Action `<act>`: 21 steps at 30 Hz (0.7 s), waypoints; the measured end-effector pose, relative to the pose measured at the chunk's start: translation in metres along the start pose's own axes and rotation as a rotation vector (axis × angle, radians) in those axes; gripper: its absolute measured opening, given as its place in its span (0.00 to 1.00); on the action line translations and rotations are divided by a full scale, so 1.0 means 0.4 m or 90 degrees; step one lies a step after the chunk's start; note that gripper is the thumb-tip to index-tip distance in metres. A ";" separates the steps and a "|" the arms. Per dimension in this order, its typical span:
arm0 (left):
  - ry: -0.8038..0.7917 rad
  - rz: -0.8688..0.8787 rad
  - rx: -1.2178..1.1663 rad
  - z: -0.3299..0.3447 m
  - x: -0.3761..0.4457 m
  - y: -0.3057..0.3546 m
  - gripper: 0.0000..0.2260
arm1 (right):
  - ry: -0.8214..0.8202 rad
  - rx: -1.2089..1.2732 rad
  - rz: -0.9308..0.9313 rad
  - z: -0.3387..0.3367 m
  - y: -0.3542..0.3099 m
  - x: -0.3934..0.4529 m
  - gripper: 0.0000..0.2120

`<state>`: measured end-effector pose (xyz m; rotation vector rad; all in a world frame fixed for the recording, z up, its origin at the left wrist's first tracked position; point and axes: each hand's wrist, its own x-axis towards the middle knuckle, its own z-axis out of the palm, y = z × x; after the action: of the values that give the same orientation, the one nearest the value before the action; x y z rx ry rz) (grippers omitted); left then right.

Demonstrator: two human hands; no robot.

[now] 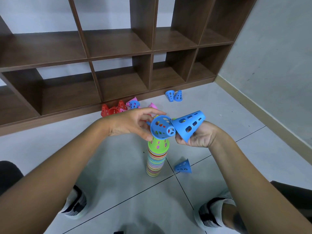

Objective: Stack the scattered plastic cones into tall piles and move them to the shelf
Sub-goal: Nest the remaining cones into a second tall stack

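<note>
Cones, pile and shelf on the floor

The pile [156,159] stands on the floor [118,166] between the feet and the shelf [118,53]. One cone [183,166] lies just right of it. More cones [118,108] cluster at the shelf's base behind, two [173,95] farther right

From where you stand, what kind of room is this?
Probably a bare indoor room, perhaps storage or a playroom: a dark wooden cubby shelf against the wall, a grey tiled floor, and perforated plastic cones scattered beside a tall multicoloured cone stack.
</note>
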<state>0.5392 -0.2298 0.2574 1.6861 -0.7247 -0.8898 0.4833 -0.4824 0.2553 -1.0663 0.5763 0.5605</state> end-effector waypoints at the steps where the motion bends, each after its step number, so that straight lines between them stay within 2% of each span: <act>1: 0.028 0.005 0.018 0.004 0.004 -0.002 0.34 | -0.006 0.000 -0.002 0.004 0.002 -0.001 0.17; 4: 0.111 0.020 0.079 0.015 0.015 -0.013 0.30 | -0.015 -0.033 0.001 0.015 0.005 -0.006 0.20; 8: 0.156 0.036 0.098 0.017 0.027 -0.044 0.27 | -0.033 -0.070 -0.022 0.027 0.004 -0.012 0.26; 13: 0.178 0.029 0.064 0.031 0.037 -0.097 0.25 | -0.004 -0.140 -0.035 0.051 -0.009 -0.022 0.19; 19: 0.160 0.003 0.061 0.056 0.051 -0.145 0.24 | 0.015 -0.175 -0.075 0.056 -0.024 -0.016 0.24; 21: 0.162 -0.011 0.062 0.062 0.055 -0.164 0.26 | 0.075 -0.198 -0.105 0.067 -0.021 -0.005 0.17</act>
<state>0.5327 -0.2426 0.1854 1.8528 -0.5885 -0.6447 0.4920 -0.4612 0.2719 -1.4346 0.5080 0.4518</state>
